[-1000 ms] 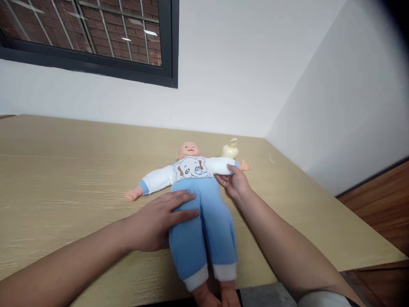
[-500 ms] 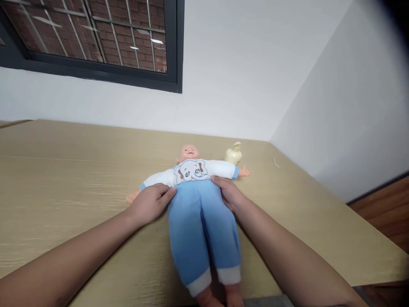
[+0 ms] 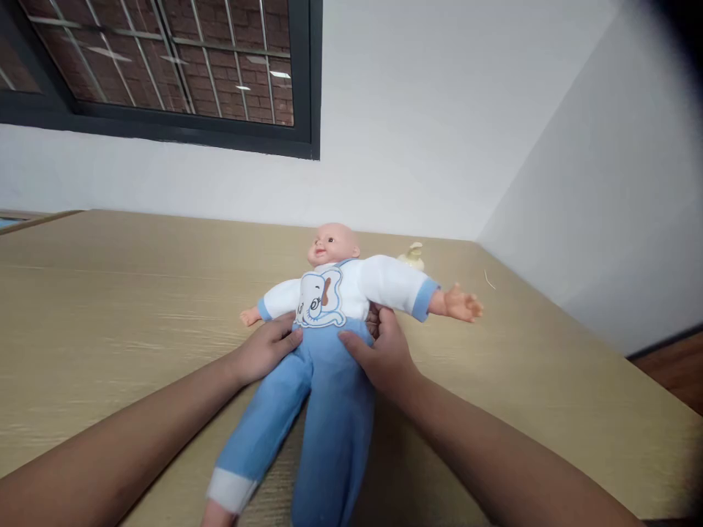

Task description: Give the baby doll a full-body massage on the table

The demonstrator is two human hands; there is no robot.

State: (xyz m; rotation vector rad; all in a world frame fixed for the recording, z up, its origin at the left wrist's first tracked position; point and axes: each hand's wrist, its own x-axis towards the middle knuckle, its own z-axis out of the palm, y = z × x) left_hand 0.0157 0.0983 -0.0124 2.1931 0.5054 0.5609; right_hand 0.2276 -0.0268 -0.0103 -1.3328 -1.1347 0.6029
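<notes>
Hands [image 3: 389,357] clamped on doll [image 3: 336,366] at waist, tabletop [image 3: 137,307] wide to both sides, far edge [image 3: 220,222] beside wall [image 3: 395,132].

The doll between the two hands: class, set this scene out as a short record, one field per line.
Doll: face up, turned towards picture left, arms spread
Clothes: white top, blue trousers, animal patch
Left hand: holds doll at waist
Right hand: holds opposite side, thumb in front
Behind doll: cream item, partly hidden
Surface: wooden table
Background: white wall, barred window
</notes>
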